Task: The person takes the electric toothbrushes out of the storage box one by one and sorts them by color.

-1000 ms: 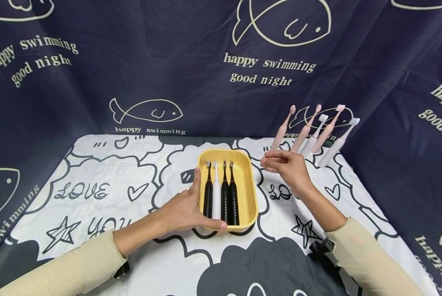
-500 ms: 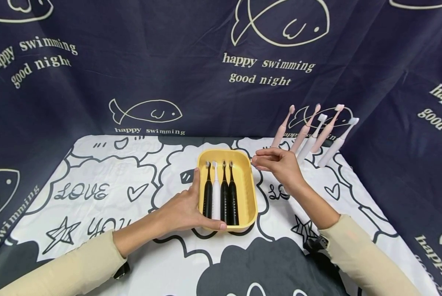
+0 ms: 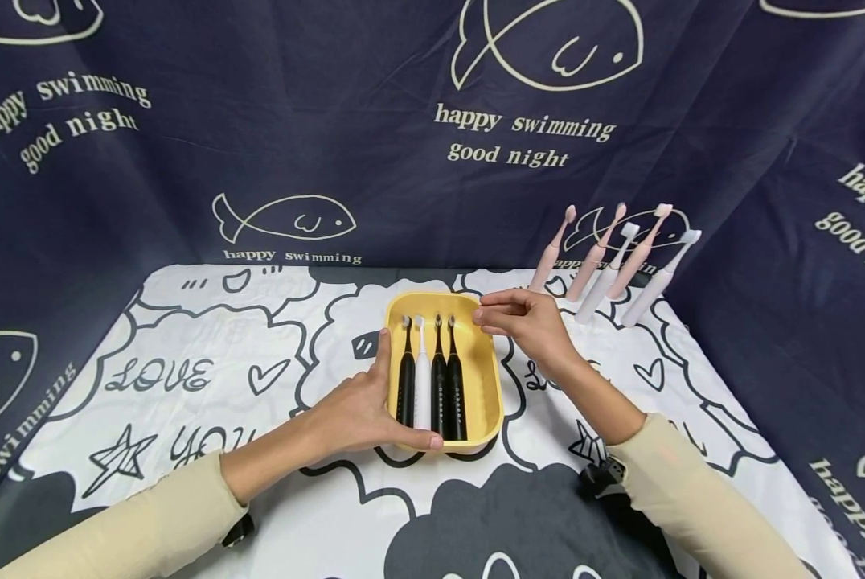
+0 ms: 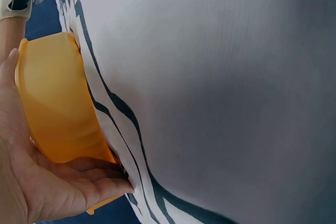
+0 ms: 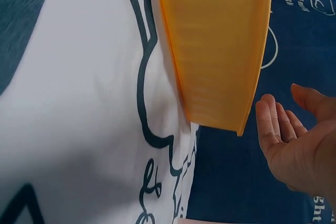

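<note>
A yellow plastic tray (image 3: pixel 496 384) lies near the middle of the table. Side by side in its left part are three black electric toothbrushes (image 3: pixel 438 394) and a white electric toothbrush (image 3: pixel 422 386), heads pointing away from me. My left hand (image 3: pixel 356 406) grips the tray's near left corner, thumb over the front rim; the left wrist view shows its fingers (image 4: pixel 100 182) against the tray wall. Over the tray's far right corner hovers my right hand (image 3: pixel 530 326), holding nothing. Its fingers (image 5: pixel 269 121) are loosely bent, apart from the tray in the right wrist view.
Behind my right hand, three pink toothbrushes (image 3: pixel 631 269) and two white toothbrushes (image 3: pixel 649 297) stand upright. A black and white patterned cloth (image 3: pixel 186 346) covers the table. Dark blue fabric (image 3: pixel 367 121) with fish drawings hangs at the back and sides.
My right hand has moved left, from in front of the standing toothbrushes to the tray's far right corner. The left hand and the tray have stayed put.
</note>
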Demonstrator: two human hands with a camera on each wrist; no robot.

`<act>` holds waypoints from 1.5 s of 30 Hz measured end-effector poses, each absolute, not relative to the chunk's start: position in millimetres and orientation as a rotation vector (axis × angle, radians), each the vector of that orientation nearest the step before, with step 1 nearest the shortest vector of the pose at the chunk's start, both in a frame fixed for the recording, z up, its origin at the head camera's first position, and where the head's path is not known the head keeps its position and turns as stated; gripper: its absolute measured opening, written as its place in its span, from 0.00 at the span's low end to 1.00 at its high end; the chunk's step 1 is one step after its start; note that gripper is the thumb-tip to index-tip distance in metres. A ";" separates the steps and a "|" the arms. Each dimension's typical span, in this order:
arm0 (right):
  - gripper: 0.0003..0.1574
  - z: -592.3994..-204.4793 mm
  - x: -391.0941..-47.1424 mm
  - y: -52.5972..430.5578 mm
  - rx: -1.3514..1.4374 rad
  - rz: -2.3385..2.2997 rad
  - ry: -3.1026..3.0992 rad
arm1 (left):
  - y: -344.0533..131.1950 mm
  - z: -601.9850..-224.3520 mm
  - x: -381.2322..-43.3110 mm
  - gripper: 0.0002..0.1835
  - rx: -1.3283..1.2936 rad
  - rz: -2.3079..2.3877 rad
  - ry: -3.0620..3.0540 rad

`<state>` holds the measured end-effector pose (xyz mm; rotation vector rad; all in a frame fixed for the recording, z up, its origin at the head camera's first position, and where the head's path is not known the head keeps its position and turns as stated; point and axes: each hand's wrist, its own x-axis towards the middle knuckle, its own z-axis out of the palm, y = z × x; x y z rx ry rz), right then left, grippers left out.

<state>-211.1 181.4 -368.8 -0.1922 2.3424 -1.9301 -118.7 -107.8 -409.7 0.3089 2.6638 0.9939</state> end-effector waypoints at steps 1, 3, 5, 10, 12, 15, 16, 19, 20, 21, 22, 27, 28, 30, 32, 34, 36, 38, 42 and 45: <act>0.28 -368.8 -211.2 179.8 -0.197 -1.928 2.340 | -107.7 -409.8 -118.8 0.99 0.309 0.995 2.663; 0.28 -368.8 -211.2 176.6 -0.208 -1.923 2.331 | -107.7 -409.7 -118.6 0.99 0.306 0.994 2.661; 0.28 -369.1 -211.3 173.3 -0.214 -1.917 2.320 | -107.7 -409.5 -118.4 0.99 0.301 0.994 2.659; 0.27 -370.1 -211.2 164.8 -0.239 -1.900 2.286 | -107.6 -408.7 -118.1 0.99 0.295 0.989 2.658; 0.26 -370.6 -211.4 161.2 -0.254 -1.895 2.273 | -107.5 -408.4 -118.1 0.99 0.298 0.983 2.659; 0.26 -371.5 -211.7 155.4 -0.268 -1.872 2.265 | -107.4 -408.1 -118.0 0.99 0.297 0.980 2.658; 0.26 -371.6 -211.6 153.4 -0.269 -1.859 2.264 | -107.5 -407.9 -117.9 0.99 0.297 0.980 2.657; 0.25 -372.0 -211.6 147.0 -0.279 -1.800 2.259 | -107.7 -407.9 -117.9 0.98 0.294 0.982 2.656; 0.24 -372.0 -211.7 144.9 -0.283 -1.777 2.253 | -107.8 -408.0 -117.9 0.98 0.294 0.982 2.656; 0.24 -371.8 -211.7 143.0 -0.283 -1.756 2.241 | -107.8 -408.1 -117.9 0.98 0.295 0.981 2.656; 0.23 -371.7 -211.9 141.3 -0.288 -1.724 2.239 | -107.7 -408.1 -118.0 0.98 0.295 0.979 2.657; 0.19 -371.4 -213.6 133.3 -0.312 -1.608 2.238 | -107.0 -408.4 -118.7 0.98 0.295 0.974 2.656; 0.18 -371.4 -214.2 131.7 -0.322 -1.593 2.244 | -107.0 -408.4 -118.8 0.98 0.293 0.972 2.655; 0.17 -371.6 -215.2 129.0 -0.336 -1.577 2.246 | -106.9 -408.3 -119.0 0.98 0.294 0.969 2.655; 0.17 -371.8 -216.1 126.7 -0.343 -1.553 2.256 | -106.8 -408.6 -119.4 0.98 0.294 0.965 2.656; 0.16 -372.1 -217.2 124.4 -0.338 -1.534 2.264 | -106.9 -408.8 -119.5 0.98 0.296 0.962 2.657; 0.16 -372.5 -218.3 122.6 -0.330 -1.510 2.276 | -107.0 -408.9 -119.6 0.98 0.299 0.961 2.659; 0.15 -372.6 -219.1 120.5 -0.319 -1.486 2.287 | -106.8 -408.7 -119.6 0.98 0.301 0.961 2.658; 0.14 -373.7 -222.2 115.9 -0.298 -1.445 2.297 | -106.5 -408.0 -119.3 0.97 0.299 0.959 2.653; 0.15 -375.4 -224.6 112.1 -0.271 -1.419 2.303 | -106.2 -407.8 -119.1 0.97 0.289 0.947 2.653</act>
